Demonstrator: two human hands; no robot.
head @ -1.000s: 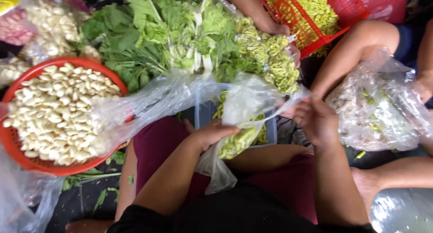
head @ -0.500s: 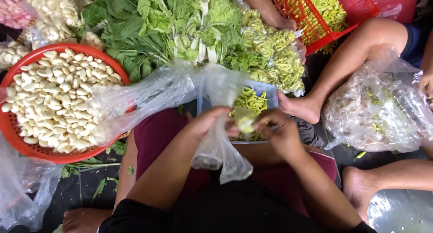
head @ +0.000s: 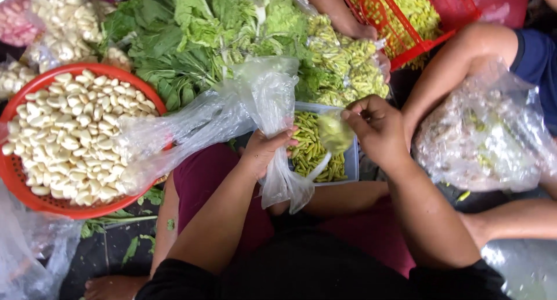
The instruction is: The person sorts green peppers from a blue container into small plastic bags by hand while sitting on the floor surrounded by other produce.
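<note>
Clear plastic bag (head: 272, 102) hangs from the left hand (head: 264, 152), just in front of the person's lap and over the left edge of the pale tray of green chillies (head: 310, 146). Its top billows up near the leafy greens (head: 197, 39); its tail drops below the wrist. Half a second ago the bag's mouth sat lower and both hands were close together over the tray; now the hands are apart, with the right one further right.

Largest items around: leafy greens pile at top centre, red basket of peeled garlic cloves (head: 14, 178) at left, touching a second clear bag lying across its rim. Another person's knee (head: 464, 56) and a crumpled plastic bag (head: 487, 132) sit at right, a red mesh basket (head: 406, 42) of yellow-green pods above.

Left hand fingers curl narrow, pinching the bag film. Right hand (head: 377, 132) is over the tray's right end, fingers pinched tight on a small twisted clear packet (head: 335, 132) of green stuff; packet looks blurred. A thin strip of plastic runs from the packet down toward the bag.
</note>
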